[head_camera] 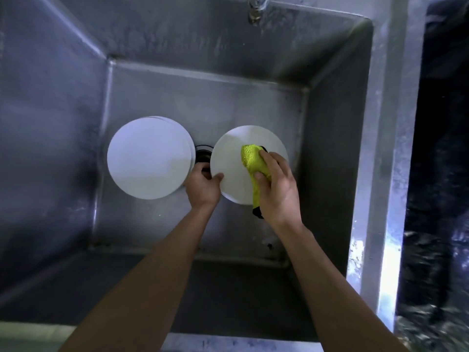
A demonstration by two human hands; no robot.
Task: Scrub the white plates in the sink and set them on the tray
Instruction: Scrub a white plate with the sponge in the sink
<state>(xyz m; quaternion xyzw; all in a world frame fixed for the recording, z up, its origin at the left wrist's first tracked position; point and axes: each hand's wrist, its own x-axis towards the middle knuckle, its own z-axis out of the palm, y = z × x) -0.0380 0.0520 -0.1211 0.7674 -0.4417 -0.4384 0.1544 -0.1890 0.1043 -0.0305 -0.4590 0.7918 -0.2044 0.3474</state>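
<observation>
A white plate (234, 158) is held over the bottom of a deep steel sink (177, 97). My left hand (203, 188) grips its left rim, thumb on top. My right hand (278, 189) holds a yellow-green scrubbing cloth (250, 156) with a black edge and presses it against the plate's right half. To the left a stack of white plates (149, 158) lies flat on the sink floor. No tray is in view.
The drain (202, 154) shows between the stack and the held plate. A tap spout (255, 8) hangs over the back wall. The sink's right rim (380, 174) borders a dark area.
</observation>
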